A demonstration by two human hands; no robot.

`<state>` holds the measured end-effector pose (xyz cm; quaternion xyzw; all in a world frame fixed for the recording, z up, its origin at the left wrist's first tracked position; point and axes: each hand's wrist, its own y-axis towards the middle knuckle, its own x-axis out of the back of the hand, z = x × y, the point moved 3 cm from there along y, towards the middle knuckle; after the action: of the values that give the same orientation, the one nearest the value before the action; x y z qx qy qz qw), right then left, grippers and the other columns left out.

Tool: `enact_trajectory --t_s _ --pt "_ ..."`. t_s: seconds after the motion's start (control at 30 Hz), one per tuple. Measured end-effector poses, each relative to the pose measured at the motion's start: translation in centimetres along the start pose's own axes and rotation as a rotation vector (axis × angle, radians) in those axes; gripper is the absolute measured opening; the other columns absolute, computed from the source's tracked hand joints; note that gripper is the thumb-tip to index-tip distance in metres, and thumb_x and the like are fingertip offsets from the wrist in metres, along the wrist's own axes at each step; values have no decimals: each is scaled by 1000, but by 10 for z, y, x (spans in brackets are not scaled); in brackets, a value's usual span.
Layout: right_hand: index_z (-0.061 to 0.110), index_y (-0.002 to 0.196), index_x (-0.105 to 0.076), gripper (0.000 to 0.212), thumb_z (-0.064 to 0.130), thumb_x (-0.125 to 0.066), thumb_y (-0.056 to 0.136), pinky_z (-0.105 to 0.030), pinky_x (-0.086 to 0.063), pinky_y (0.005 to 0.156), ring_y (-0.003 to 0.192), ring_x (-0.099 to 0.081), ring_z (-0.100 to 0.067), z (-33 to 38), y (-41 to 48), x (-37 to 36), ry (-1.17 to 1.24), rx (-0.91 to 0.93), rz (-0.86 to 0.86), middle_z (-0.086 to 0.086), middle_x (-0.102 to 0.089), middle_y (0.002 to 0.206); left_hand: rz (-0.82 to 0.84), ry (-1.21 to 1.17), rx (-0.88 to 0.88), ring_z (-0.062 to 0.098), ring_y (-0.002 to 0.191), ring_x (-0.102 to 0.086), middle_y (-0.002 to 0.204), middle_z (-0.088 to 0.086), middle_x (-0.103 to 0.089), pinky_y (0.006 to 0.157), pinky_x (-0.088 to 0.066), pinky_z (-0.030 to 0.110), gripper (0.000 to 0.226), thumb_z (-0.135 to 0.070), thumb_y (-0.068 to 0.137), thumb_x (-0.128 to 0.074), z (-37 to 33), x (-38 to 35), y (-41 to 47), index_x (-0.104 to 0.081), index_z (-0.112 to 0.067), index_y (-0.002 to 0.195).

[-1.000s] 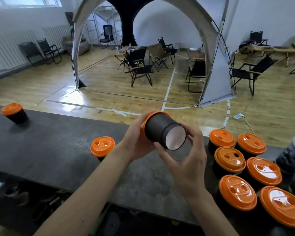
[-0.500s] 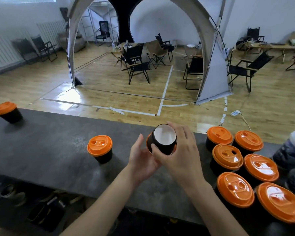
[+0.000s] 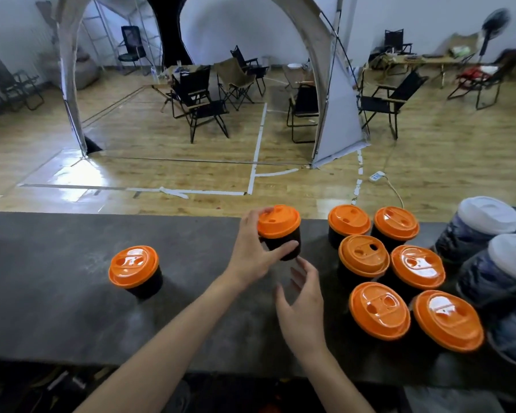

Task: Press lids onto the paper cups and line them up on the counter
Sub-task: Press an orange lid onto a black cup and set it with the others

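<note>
The dark tabletop [image 3: 57, 308] spanned the view. Six orange-lidded cups [image 3: 365, 257] clustered at its 3 o'clock side. The left hand [image 3: 251, 254] grasped an upright lidded cup [image 3: 279, 231] near the far edge. The right hand [image 3: 303, 302], released with fingers spread, hovered at that cup's 6 o'clock. A lone cup [image 3: 134, 269] stood at 9 o'clock.

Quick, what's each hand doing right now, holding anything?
Left hand: closed, gripping the lidded cup by its side.
Right hand: open, fingers relaxed, holding nothing, close beside the cup.
</note>
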<state>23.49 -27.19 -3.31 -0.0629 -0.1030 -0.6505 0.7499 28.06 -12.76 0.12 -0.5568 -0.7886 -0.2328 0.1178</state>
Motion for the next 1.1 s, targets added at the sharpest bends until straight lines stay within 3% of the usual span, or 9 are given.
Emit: enact_trajectory --t_s 0.13,0.2,0.27,0.43,0.6,0.77,0.9,1.03,1.1 --pt "26 142 -46 53 6 -65 96 -16 -45 102 127 -52 -1 -10 -3 10 16 -45 -35 9 -55 136 41 117 -141 14 129 -40 144 8 -41 109 -38 28 86 -31 78 -88 -1 -40 27 -38 -14 145" --pt "28 138 -48 50 5 -63 96 -16 -47 100 126 -54 -1 -16 -6 14 27 -54 -56 10 -56 134 55 132 -112 11 129 -37 146 10 -39 111 -36 29 88 -28 78 -88 5 -53 35 -35 -12 146" --pt "28 135 -51 47 3 -62 96 -13 -48 97 124 -54 2 -21 -9 17 41 -57 -59 11 -57 133 53 133 -69 5 129 -33 149 9 -37 110 -30 23 93 -28 79 -88 13 -61 39 -30 -13 150" --pt "33 127 -56 48 -1 -61 95 -11 -49 93 121 -56 6 -28 -15 21 65 -43 -68 15 -59 127 48 126 -59 18 141 -34 153 10 -33 112 -25 21 103 -30 78 -88 25 -74 41 -22 -12 156" --pt "38 123 -57 48 -1 -62 95 -12 -48 95 121 -56 4 -27 -14 16 52 -3 -30 18 -61 124 50 87 -31 15 147 -29 161 6 -24 117 -25 27 116 -33 77 -88 30 -62 26 -9 -17 160" --pt "37 124 -59 44 4 -64 96 -21 -50 100 121 -59 1 -30 -7 7 107 -5 17 17 -64 124 -35 130 -101 4 137 -44 150 -3 -42 115 -41 27 73 -28 91 -76 34 -9 -42 -35 -25 150" --pt "32 125 -60 38 6 -64 97 -21 -52 99 118 -62 -2 -17 0 -16 164 52 81 13 -66 123 -101 300 -158 0 134 -47 140 -9 -52 112 -42 25 47 -39 98 -63 32 50 -93 -46 -27 140" --pt "24 128 -60 33 11 -65 98 -23 -50 101 119 -62 -5 3 6 -51 178 129 203 10 -65 126 -368 598 -255 23 130 -55 133 6 -61 112 -42 39 43 -32 93 -65 24 117 -107 -60 -9 129" --pt "23 130 -60 34 14 -65 98 -25 -51 101 119 -61 -6 13 8 -67 153 174 248 10 -64 126 -504 751 -214 34 135 -50 136 13 -58 113 -39 49 51 -38 91 -66 32 150 -104 -59 -6 130"
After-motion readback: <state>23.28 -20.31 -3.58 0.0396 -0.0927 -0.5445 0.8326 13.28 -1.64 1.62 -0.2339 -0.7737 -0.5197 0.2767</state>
